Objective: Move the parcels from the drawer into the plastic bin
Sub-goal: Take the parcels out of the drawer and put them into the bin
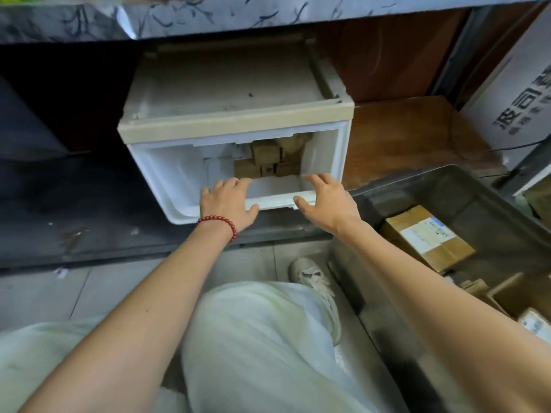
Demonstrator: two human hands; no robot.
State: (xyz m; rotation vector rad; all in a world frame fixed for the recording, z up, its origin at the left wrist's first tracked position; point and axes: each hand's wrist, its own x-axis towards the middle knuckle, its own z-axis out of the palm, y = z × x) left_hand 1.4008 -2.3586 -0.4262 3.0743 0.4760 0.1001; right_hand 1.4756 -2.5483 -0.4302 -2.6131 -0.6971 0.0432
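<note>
A white plastic drawer (275,200) stands pulled out from its beige-topped cabinet (235,126) on the floor. Several brown cardboard parcels (265,156) lie stacked at the back of the drawer. My left hand (226,204), with a red bead bracelet at the wrist, grips the drawer's front rim, fingers over the top and thumb on the front. My right hand (325,201) holds the same rim further right, fingers reaching inside. The grey plastic bin (417,181) sits to the right on the floor. It holds a labelled cardboard parcel (429,236) and more boxes (512,293).
A marbled countertop (208,16) overhangs the cabinet. Dark panels (59,120) lie to the left and a wooden surface (411,138) to the right. A white printed box (518,93) stands at far right. My knees in pale trousers (253,347) and one shoe (313,275) are below.
</note>
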